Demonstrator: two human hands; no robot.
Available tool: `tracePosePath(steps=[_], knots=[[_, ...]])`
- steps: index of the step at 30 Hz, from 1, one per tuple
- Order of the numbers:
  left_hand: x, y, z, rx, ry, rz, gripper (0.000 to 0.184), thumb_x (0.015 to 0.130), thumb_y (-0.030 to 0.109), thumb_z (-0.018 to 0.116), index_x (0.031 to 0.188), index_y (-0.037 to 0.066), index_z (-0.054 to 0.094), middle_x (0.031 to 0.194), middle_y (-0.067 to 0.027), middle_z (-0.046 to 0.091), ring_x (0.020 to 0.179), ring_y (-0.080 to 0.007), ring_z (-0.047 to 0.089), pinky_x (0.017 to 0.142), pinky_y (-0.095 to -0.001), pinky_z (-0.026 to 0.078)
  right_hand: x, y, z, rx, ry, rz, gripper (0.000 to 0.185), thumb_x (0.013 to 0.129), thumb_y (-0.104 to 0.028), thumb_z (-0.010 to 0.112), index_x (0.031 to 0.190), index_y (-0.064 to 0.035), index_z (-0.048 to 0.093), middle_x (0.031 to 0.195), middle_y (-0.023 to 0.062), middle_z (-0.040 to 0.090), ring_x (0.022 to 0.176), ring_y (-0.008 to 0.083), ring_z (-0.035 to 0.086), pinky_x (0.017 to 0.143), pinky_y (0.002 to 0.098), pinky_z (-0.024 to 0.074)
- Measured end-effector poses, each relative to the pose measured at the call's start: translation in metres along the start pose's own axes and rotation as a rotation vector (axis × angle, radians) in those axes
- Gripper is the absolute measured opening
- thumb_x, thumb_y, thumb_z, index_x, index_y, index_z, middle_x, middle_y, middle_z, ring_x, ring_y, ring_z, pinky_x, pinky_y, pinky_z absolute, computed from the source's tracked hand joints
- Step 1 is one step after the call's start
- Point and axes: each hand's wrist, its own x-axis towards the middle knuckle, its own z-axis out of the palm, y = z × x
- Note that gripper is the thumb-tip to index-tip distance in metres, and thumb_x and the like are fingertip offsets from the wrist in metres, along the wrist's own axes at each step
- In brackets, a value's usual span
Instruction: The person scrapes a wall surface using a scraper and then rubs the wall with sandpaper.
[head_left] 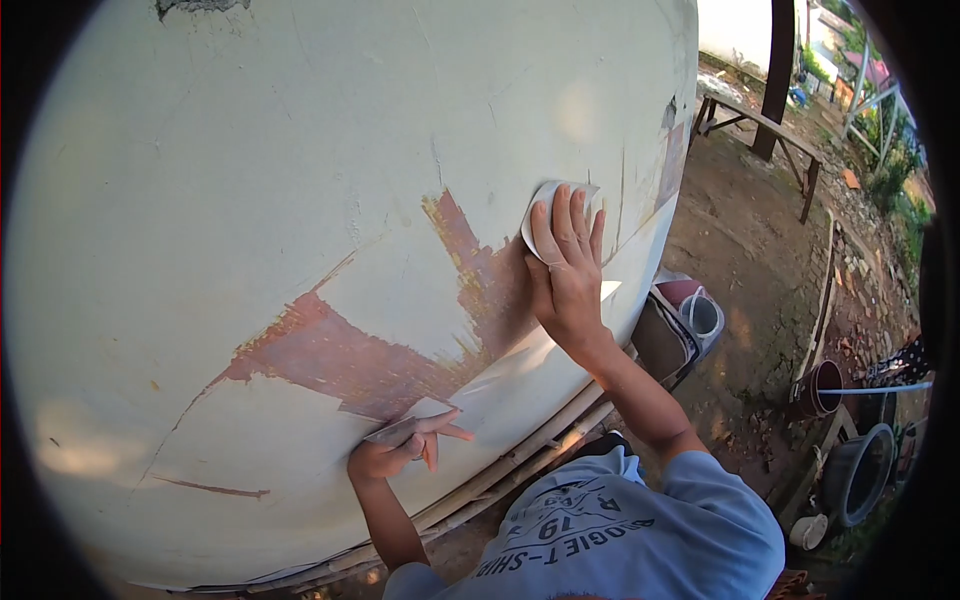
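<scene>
The right hand [570, 285] lies nearly flat, fingers slightly spread, pressing a pale sheet [548, 192] against the upright wall [270, 180]. The left hand [400, 445] is lower and to the left, at the near edge of the bare patch, fingers extended apart; a thin pale flat piece [425, 407] shows beside it, but whether the fingers pinch it cannot be told.

In this report's judgement, the sheet is best backed by all the fingers, with even pressure and no edge curling; short overlapping strokes would suit the ragged yellowish border better than hard fingertip rubbing.

The sheet sits at the far right end of the reddish-brown patch [330, 345], which forms a rough V. The surrounding coat is pale, with hairline cracks and a dark scratch [210, 487] at the lower left.

Bamboo poles [545, 437] run along the wall's near side. The setting is outdoors, on bare earth: a pail [703, 317] just right of the wall, a wooden bench [765, 122] at far right, a dark basin [832, 480] at near right.
</scene>
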Motion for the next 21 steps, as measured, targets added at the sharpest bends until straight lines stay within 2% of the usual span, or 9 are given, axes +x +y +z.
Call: tracePosePath(steps=[1, 4, 8, 9, 12, 14, 16, 18, 21], knots=[[0.004, 0.001, -0.002, -0.010, -0.006, 0.031, 0.059, 0.106, 0.041, 0.037, 0.146, -0.003, 0.041, 0.062, -0.0114, 0.060, 0.102, -0.0363, 0.069, 0.073, -0.0375, 0.049, 0.017, -0.005, -0.009, 0.056, -0.021, 0.018, 0.056, 0.090, -0.010, 0.061, 0.145, -0.0106, 0.048, 0.155, 0.0194, 0.035, 0.146, 0.0402, 0.027, 0.117, 0.0607, 0.0136], [-0.004, -0.003, 0.006, -0.087, -0.007, 0.027, 0.058, 0.107, 0.038, 0.035, 0.145, -0.005, 0.041, 0.065, -0.0103, 0.060, 0.111, -0.0331, 0.066, 0.083, -0.0396, 0.047, 0.074, -0.005, -0.018, 0.044, 0.083, -0.084, 0.059, 0.093, -0.009, 0.056, 0.150, -0.0101, 0.040, 0.157, 0.0171, 0.032, 0.147, 0.0400, 0.025, 0.117, 0.0606, 0.0110], [-0.004, -0.009, 0.003, -0.083, 0.003, 0.035, 0.058, 0.107, 0.038, 0.036, 0.145, -0.005, 0.041, 0.065, -0.0094, 0.060, 0.110, -0.0330, 0.067, 0.090, -0.0417, 0.045, -0.007, 0.001, -0.002, 0.076, -0.068, 0.009, 0.057, 0.094, -0.010, 0.056, 0.149, -0.0097, 0.042, 0.157, 0.0163, 0.033, 0.147, 0.0400, 0.025, 0.116, 0.0623, 0.0100], [0.001, -0.008, 0.001, -0.060, -0.006, 0.053, 0.058, 0.107, 0.039, 0.036, 0.145, -0.005, 0.041, 0.065, -0.0093, 0.061, 0.110, -0.0333, 0.067, 0.091, -0.0418, 0.045, -0.011, -0.004, -0.007, 0.053, -0.106, -0.002, 0.056, 0.094, -0.011, 0.056, 0.149, -0.0094, 0.042, 0.157, 0.0167, 0.033, 0.147, 0.0401, 0.025, 0.116, 0.0630, 0.0100], [0.009, -0.001, 0.001, -0.019, -0.032, 0.086, 0.059, 0.107, 0.039, 0.037, 0.145, -0.005, 0.041, 0.064, -0.0090, 0.061, 0.107, -0.0339, 0.068, 0.090, -0.0416, 0.046, 0.034, 0.005, -0.014, 0.026, 0.005, 0.005, 0.055, 0.095, -0.011, 0.053, 0.149, -0.0094, 0.042, 0.157, 0.0168, 0.034, 0.146, 0.0404, 0.025, 0.116, 0.0620, 0.0102], [0.000, -0.008, 0.000, -0.095, -0.003, -0.028, 0.058, 0.107, 0.038, 0.038, 0.145, -0.006, 0.042, 0.063, -0.0085, 0.060, 0.107, -0.0348, 0.068, 0.090, -0.0415, 0.046, 0.084, 0.005, -0.020, 0.044, 0.142, -0.072, 0.053, 0.097, -0.011, 0.050, 0.149, -0.0095, 0.042, 0.155, 0.0180, 0.036, 0.146, 0.0410, 0.027, 0.117, 0.0598, 0.0112], [-0.008, -0.006, -0.001, -0.108, 0.019, -0.043, 0.057, 0.107, 0.037, 0.038, 0.144, -0.006, 0.042, 0.065, -0.0095, 0.062, 0.104, -0.0340, 0.069, 0.088, -0.0400, 0.046, 0.055, 0.004, -0.013, 0.112, 0.098, -0.011, 0.055, 0.096, -0.011, 0.053, 0.149, -0.0095, 0.042, 0.155, 0.0184, 0.036, 0.145, 0.0412, 0.028, 0.116, 0.0613, 0.0096], [0.000, -0.003, 0.002, -0.065, 0.026, 0.045, 0.057, 0.107, 0.037, 0.039, 0.143, -0.006, 0.044, 0.070, -0.0120, 0.065, 0.098, -0.0318, 0.070, 0.084, -0.0372, 0.047, -0.022, 0.005, 0.002, 0.054, -0.062, 0.046, 0.058, 0.094, -0.012, 0.056, 0.149, -0.0095, 0.041, 0.156, 0.0181, 0.034, 0.146, 0.0407, 0.027, 0.116, 0.0638, 0.0072], [0.011, 0.002, 0.005, -0.023, 0.016, 0.098, 0.056, 0.106, 0.037, 0.039, 0.141, -0.007, 0.046, 0.078, -0.0158, 0.068, 0.087, -0.0287, 0.072, 0.076, -0.0342, 0.049, -0.019, 0.011, -0.002, -0.007, -0.083, 0.017, 0.060, 0.092, -0.012, 0.058, 0.149, -0.0092, 0.041, 0.157, 0.0181, 0.033, 0.147, 0.0401, 0.026, 0.115, 0.0657, 0.0054]])
